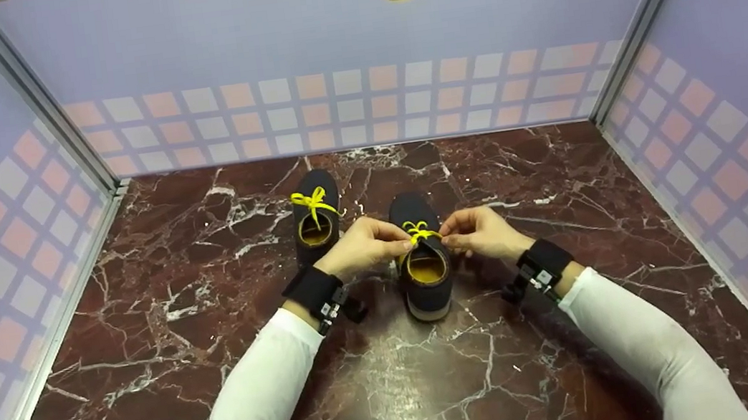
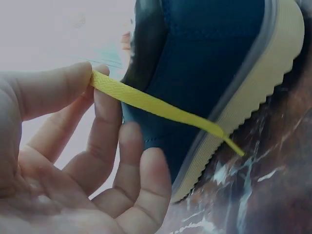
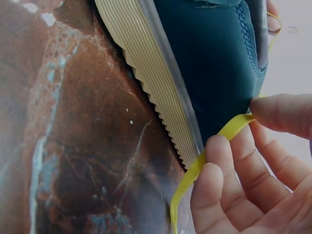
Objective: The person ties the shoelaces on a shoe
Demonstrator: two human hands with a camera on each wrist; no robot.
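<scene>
A dark shoe [image 1: 427,297] with a light ridged sole stands upright between both hands, its toe pointing away. Yellow shoelace [image 1: 420,234] crosses its upper in the head view. At the shoe's left side, my left hand [image 1: 373,245] pinches the lace between thumb and index finger; a loose lace end [image 2: 170,112] hangs from the pinch in the left wrist view. On the right side, my right hand [image 1: 482,232] pinches another part of the lace, whose tail [image 3: 187,180] trails past the curled lower fingers in the right wrist view.
A second dark shoe [image 1: 312,182], its yellow lace tied in a bow [image 1: 313,202], stands to the left and farther back, close to the left hand. Marbled tabletop [image 1: 172,381] lies beneath everything. Patterned panels [image 1: 336,34] rise at the back and both sides.
</scene>
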